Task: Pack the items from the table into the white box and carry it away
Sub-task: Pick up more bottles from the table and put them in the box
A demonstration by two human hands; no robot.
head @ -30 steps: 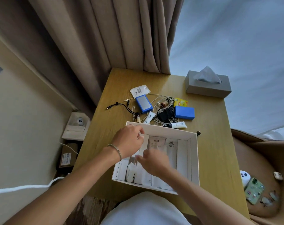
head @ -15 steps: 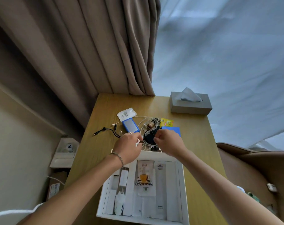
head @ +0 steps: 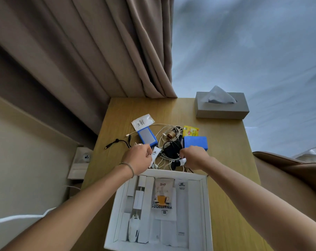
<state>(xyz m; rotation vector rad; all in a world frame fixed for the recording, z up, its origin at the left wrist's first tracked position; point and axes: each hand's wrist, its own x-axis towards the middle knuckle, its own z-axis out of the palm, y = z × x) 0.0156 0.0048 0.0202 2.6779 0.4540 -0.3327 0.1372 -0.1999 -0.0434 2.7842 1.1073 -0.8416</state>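
The left hand (head: 139, 159) is closed on a white tube (head: 155, 154) and the right hand (head: 194, 157) on a second tube (head: 179, 162), both just beyond the box (head: 205, 205), presumably lifted for packing; clutter remains on the bench (head: 226, 160).

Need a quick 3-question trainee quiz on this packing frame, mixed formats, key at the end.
1. True or false: the gray tissue box is inside the white box.
2. What is the left hand gripping? A) white tube B) yellow tea packet C) white sachet
3. Fill in: the tangled cables lie between two ____ boxes.

Key: 1 false, it stands at the table's far right corner. 2 A. 3 blue.
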